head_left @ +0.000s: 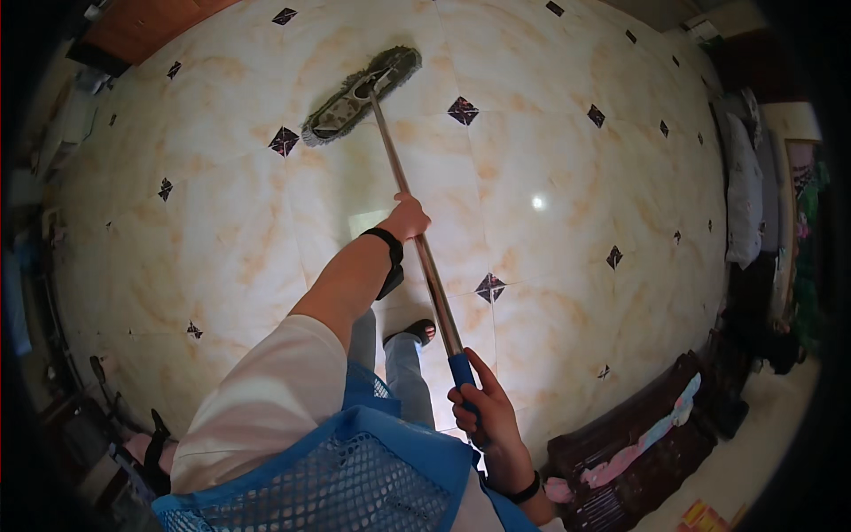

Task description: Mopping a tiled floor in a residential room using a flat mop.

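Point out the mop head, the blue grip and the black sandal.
Mop head (356, 98), head view: its patterned top.
Blue grip (459, 368), head view: its upper end.
Black sandal (415, 329), head view: its strap.

Dark-brown glossy wooden bench at lower right, long pink and pale-blue cloth lying along it; red-and-yellow printed sheet near bottom edge; pale, soft cushion-like bundle at right; orange-brown wooden furniture at upper left
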Motion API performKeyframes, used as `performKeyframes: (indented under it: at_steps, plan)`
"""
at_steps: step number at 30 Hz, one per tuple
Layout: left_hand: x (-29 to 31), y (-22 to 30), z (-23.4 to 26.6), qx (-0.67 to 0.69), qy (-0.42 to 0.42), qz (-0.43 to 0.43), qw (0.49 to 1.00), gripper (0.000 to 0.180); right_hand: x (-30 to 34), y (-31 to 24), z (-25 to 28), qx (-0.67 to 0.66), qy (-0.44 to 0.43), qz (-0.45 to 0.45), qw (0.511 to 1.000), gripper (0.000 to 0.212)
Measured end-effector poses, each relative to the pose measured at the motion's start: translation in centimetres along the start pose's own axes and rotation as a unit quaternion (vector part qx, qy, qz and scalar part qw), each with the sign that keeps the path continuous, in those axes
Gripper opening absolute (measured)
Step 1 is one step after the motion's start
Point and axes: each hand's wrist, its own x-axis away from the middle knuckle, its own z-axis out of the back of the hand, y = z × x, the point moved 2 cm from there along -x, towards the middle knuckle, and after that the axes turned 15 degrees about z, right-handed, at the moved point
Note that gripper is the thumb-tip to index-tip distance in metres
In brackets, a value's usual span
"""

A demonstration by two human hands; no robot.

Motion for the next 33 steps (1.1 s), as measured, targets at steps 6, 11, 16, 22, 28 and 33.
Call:
performKeyframes:
  at_steps: [6,11,16,22,28,33]
  plan:
    - [5.0,6.0,-4.3,-0.211,0.047,-0.149,0.965,0.019,4.2,2.3,6.2,-0.028,0.015,0.02,0.999,0.06]
    - [9.2,9.8,-10.4,-0.27,0.059,-0.213,0.937,0.019,8.9,4.6,10.9,-0.013,0.052,0.008,0.999,0.06]
    - [14.7,13.4,-16.9,-0.135,0.047,-0.201,0.969,0.022,14.1,7.0,16.2,0.032,0.065,0.005,0.997,0.062]
    - [21.5,15.2,-21.6,0.102,-0.023,-0.102,0.989,0.035,19.6,11.3,22.3,0.227,0.04,0.106,0.967,0.064]
    - [20.7,15.4,-27.3,0.036,-0.105,-0.155,0.982,0.031,19.7,12.4,24.0,0.282,-0.017,0.139,0.949,0.062]
    - [24.8,16.5,-20.8,0.407,-0.102,0.068,0.905,0.057,17.3,10.3,23.6,0.306,-0.06,0.192,0.931,0.061]
